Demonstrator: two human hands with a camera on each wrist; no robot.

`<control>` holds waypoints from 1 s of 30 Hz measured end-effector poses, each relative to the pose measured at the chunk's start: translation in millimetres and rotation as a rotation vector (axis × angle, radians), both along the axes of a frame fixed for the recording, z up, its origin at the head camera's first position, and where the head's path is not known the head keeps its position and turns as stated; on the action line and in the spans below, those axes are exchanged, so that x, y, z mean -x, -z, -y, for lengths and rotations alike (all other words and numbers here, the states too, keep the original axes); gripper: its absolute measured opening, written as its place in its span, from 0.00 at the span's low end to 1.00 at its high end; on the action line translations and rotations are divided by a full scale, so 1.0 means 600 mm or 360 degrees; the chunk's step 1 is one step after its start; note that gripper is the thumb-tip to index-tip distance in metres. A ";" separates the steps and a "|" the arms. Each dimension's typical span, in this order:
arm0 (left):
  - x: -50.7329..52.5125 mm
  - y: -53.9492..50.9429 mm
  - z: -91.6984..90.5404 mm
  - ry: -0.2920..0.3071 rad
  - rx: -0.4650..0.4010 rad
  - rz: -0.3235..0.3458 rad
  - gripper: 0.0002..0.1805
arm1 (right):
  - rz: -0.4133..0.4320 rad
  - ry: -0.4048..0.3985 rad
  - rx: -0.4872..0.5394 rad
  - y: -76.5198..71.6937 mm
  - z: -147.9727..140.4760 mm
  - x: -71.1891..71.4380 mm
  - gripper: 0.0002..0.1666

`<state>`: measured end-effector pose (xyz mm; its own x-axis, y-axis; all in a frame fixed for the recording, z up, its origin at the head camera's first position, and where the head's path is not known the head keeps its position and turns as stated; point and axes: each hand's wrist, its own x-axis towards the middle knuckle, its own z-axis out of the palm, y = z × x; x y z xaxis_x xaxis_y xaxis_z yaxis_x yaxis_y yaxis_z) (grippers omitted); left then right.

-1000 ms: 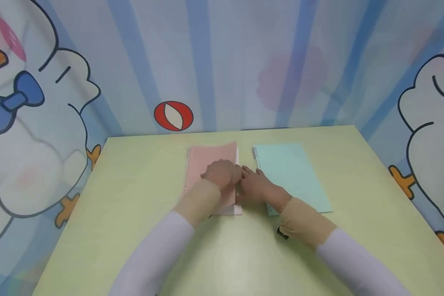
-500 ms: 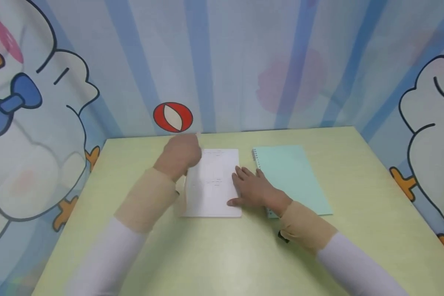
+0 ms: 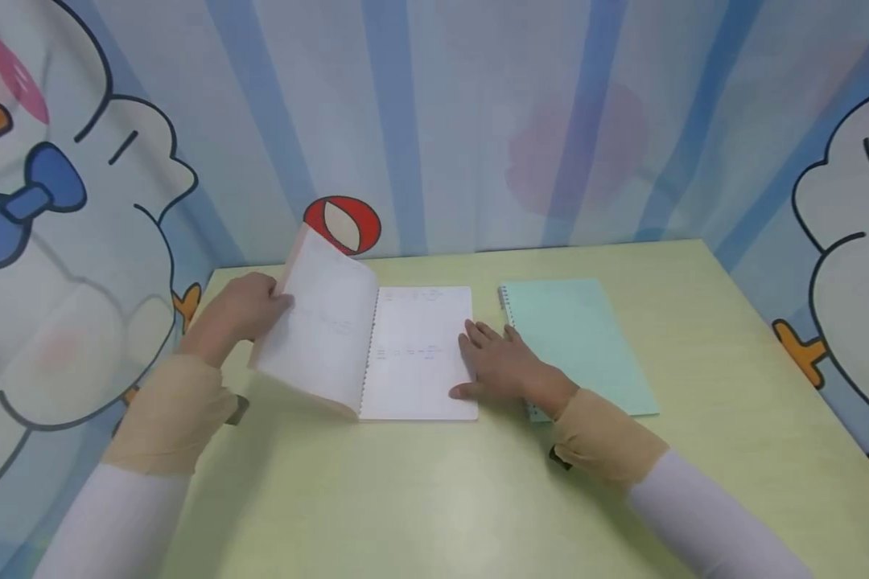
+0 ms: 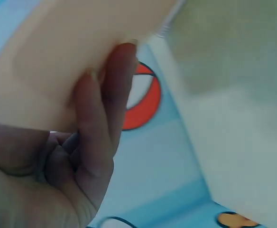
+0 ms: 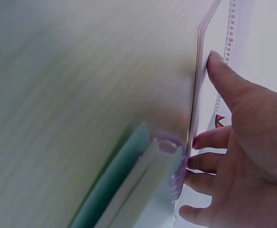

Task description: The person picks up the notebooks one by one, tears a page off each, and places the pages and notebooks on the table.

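A spiral notebook [image 3: 423, 386] with a pink cover lies opened on the table, its white right-hand page showing a few faint printed lines. My left hand [image 3: 249, 305] pinches the outer edge of the lifted cover [image 3: 326, 322], which stands tilted up to the left of the spiral. In the left wrist view the cover [image 4: 58, 61] is held between thumb and fingers. Spread flat, my right hand [image 3: 500, 362] rests at the notebook's right edge, thumb on the page. The right wrist view shows the fingers [image 5: 207, 164] along that edge.
A mint-green spiral notebook [image 3: 579, 346] lies closed to the right, partly under my right wrist. The pale yellow table [image 3: 420, 498] ends at a blue striped backdrop [image 3: 449, 145] with cartoon figures.
My left hand has swung the pink cover from right to left, uncovering the white page. My right hand has flattened out and stays by the right edge.
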<state>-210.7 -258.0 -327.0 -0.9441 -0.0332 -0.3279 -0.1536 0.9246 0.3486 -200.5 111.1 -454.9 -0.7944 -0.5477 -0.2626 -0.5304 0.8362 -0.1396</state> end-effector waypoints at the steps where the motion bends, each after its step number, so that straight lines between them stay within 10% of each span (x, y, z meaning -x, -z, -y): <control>1: -0.001 0.005 0.009 -0.0011 -0.0020 0.0015 0.27 | -0.0001 0.0001 -0.0003 -0.001 0.000 0.001 0.61; 20: 0.001 0.191 0.141 -0.0066 0.0048 0.0035 0.29 | 0.0020 0.0018 -0.0006 -0.002 -0.002 -0.001 0.62; 26: -0.005 0.219 0.138 -0.0260 -0.0041 0.0027 0.24 | 0.0022 0.0018 0.0003 -0.006 -0.002 -0.006 0.62; 30: -0.017 0.231 0.123 -0.0129 0.0175 -0.0129 0.23 | 0.0015 0.0008 -0.0003 -0.010 -0.003 -0.010 0.61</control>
<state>-200.7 -331.9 -465.7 -0.9601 -0.1420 -0.2407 -0.2048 0.9436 0.2602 -194.5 113.1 -449.1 -0.7948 -0.5431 -0.2709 -0.5247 0.8392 -0.1431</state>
